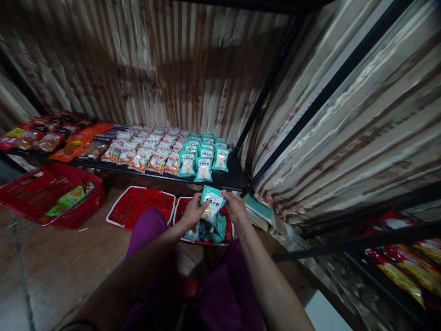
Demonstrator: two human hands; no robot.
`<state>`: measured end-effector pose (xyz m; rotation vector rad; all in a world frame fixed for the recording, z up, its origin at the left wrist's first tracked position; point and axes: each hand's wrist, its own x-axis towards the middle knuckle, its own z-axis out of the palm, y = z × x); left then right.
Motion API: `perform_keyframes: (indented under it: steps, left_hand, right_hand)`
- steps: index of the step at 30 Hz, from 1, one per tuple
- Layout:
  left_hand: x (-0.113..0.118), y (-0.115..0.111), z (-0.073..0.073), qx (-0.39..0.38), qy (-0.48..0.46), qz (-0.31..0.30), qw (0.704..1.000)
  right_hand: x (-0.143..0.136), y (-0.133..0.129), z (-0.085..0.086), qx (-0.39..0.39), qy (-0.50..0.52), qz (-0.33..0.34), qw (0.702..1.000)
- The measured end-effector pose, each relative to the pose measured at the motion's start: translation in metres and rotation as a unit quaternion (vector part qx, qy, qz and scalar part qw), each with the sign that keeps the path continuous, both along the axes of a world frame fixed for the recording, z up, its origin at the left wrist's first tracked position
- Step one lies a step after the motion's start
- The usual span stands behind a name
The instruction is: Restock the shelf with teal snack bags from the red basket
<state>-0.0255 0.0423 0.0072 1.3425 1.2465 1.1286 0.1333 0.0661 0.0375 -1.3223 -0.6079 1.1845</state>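
Observation:
Between my two hands is a teal and white snack bag (pixel 212 201), held upright over a red basket (pixel 228 230). My left hand (pixel 193 209) grips its left side with the thumb across the front. My right hand (pixel 235 205) pinches its upper right edge. More teal snack bags (pixel 219 227) lie in the basket below, partly hidden by my hands. Just ahead, matching teal bags (pixel 204 168) stand in rows at the right end of a black shelf (pixel 231 180).
White and orange snack bags (pixel 140 158) and orange-red packets (pixel 50 138) fill the shelf leftward. A red basket (pixel 141 207) and a larger one (pixel 86 209) with green packets (pixel 70 197) stand on the floor. Black shelf posts (pixel 296 142) rise at right, near stacked papers (pixel 258 209).

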Motion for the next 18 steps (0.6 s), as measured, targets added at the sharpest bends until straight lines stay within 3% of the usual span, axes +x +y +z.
perform_keyframes:
  steps: [8, 13, 18]
  left_hand:
    - [-0.003, -0.008, 0.017, 0.002, -0.067, -0.019, 0.998]
    - [-0.005, -0.003, 0.031, -0.026, -0.171, 0.008, 0.985]
    - [-0.005, 0.003, 0.034, -0.03, -0.187, 0.034, 0.981]
  right_hand:
    - [-0.005, -0.01, 0.025, 0.011, -0.004, 0.001, 1.0]
    - [-0.006, -0.013, 0.028, 0.011, -0.012, 0.012, 1.0]
    - [-0.005, -0.014, 0.024, 0.014, -0.03, 0.044, 0.999]
